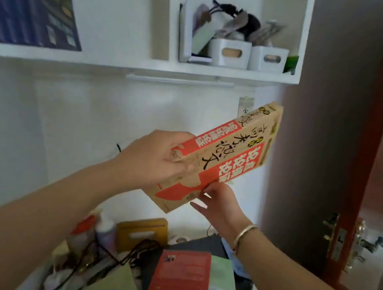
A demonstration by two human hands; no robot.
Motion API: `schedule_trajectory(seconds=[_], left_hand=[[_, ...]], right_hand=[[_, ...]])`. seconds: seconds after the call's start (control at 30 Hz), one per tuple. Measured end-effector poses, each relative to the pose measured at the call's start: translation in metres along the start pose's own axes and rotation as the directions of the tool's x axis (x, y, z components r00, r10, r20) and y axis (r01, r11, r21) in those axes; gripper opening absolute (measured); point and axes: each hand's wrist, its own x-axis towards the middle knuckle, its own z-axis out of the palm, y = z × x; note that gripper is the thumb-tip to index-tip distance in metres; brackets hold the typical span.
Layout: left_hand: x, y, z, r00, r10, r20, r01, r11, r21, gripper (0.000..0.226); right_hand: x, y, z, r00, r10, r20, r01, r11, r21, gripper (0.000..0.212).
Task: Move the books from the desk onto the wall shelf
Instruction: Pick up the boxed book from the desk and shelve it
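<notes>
Thick tan-and-red paperback book w/ black Chinese lettering [222, 158] held tilted in mid-air below white wall shelf [133, 63], large blue-green book [30, 2] leaning on shelf, red [180, 279] and green [221, 289] books flat on desk.

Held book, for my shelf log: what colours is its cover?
Tan with red blocks; head view.
</notes>
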Motion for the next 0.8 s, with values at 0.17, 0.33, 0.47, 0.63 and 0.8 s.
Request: schedule_trajectory(seconds=[0.17,0.33,0.47,0.63,0.8], left_hand=[[-0.04,0.002,-0.071,0.963,0.116,-0.243,-0.044,0.958,0.283,0.03],[-0.069,0.0,-0.121,0.847,0.206,-0.49,-0.09,0.964,0.25,0.03],[-0.068,-0.002,-0.158,0.71,0.215,-0.67,-0.139,0.976,0.166,0.02],[-0.03,0.004,-0.194,0.517,0.16,-0.841,-0.238,0.971,0.038,0.019],[0.029,-0.001,-0.223,0.367,0.074,-0.927,-0.184,0.983,0.006,0.023]], right_hand=[[-0.009,-0.029,0.081,0.962,-0.263,0.075,0.265,0.964,-0.012,0.044],[-0.015,-0.073,0.157,0.879,-0.454,0.143,0.47,0.877,-0.104,0.063],[-0.008,-0.115,0.216,0.793,-0.564,0.23,0.599,0.791,-0.126,0.064],[0.022,-0.166,0.274,0.639,-0.643,0.422,0.756,0.627,-0.188,0.046],[0.064,-0.186,0.31,0.554,-0.602,0.575,0.809,0.227,-0.542,0.077]])
